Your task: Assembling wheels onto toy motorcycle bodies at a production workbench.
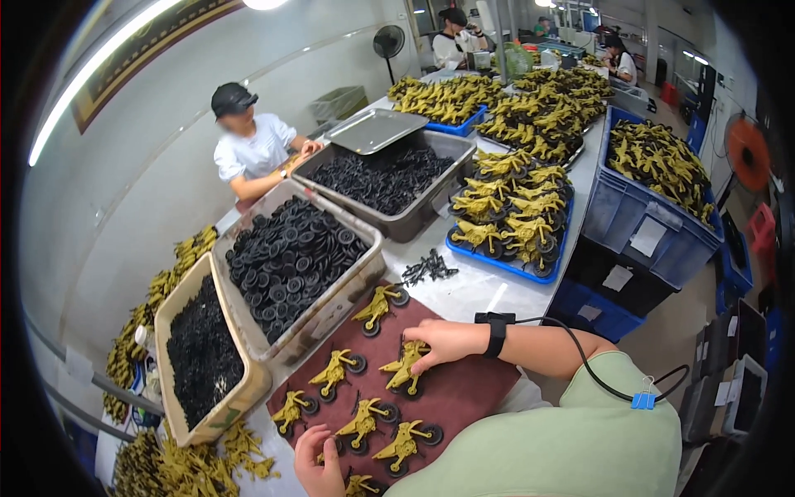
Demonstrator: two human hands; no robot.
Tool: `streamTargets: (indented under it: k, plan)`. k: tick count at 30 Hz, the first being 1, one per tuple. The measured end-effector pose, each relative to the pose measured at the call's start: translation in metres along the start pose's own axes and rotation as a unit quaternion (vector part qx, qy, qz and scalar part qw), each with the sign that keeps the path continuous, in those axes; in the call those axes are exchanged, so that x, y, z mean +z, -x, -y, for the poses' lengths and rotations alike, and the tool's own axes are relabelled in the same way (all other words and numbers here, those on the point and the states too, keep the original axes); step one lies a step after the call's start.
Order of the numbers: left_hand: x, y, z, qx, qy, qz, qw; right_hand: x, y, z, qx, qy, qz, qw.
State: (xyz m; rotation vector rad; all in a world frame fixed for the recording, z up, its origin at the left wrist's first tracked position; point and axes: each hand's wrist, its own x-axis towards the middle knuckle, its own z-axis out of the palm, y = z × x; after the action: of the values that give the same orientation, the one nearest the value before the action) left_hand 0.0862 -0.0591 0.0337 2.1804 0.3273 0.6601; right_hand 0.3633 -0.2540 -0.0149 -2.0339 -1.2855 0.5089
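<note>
Saw at the near left a heap of yellow pieces (195, 472), with more of them strung along the table's far left side. Just right of the heap, noted a cream tub (240, 399) full of fine black parts (203, 348). Farther off, beyond the bins, made out a co-worker (261, 153) in a white top and black cap, both hands near the far left corner of a steel tub. Touching the cream tub on its right, saw a pale bin (327, 331) heaped with black wheels (286, 253).

Found the left hand (319, 464) at the near left edge of a maroon mat (472, 385), fingers curled, thumb up beside them; could not tell its hold, empty or around something small. Counted several yellow toy bikes (362, 421) with black wheels across the mat, nearest one just right of that hand. Farther away, saw the steel tub (435, 207) of dark parts, with a metal tray (377, 130) across its far side. Between tub and mat, noticed a small pile of black bits (429, 267).

Found the right hand (443, 341) over the mat's right half, fingers and thumb closed on a bike (402, 373) low against the cloth. Noted a black band (495, 338) on that wrist and, farther right, a blue clip (643, 401) at the green sleeve (613, 389). Beyond the right hand, saw a blue tray (497, 263) packed with bikes; at the far right, a blue crate (617, 199) piled with yellow pieces.
</note>
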Motion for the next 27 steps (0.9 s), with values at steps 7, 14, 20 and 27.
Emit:
streamTargets:
  k: [7,14,20,27]
  plan:
    - [0.003,0.000,0.014,0.008,-0.008,-0.032,0.999,-0.006,0.018,0.006,-0.056,-0.033,-0.019,0.998]
    - [-0.001,0.008,0.035,0.015,0.001,-0.092,0.996,-0.146,0.029,-0.014,0.060,-0.050,-0.347,0.935]
    - [0.005,0.003,0.035,-0.017,0.056,-0.136,0.989,-0.250,0.019,-0.118,0.214,0.028,-0.483,0.848]
    - [0.002,0.005,0.021,-0.073,0.077,-0.137,0.985,-0.249,0.006,-0.138,0.336,0.130,-0.384,0.850]
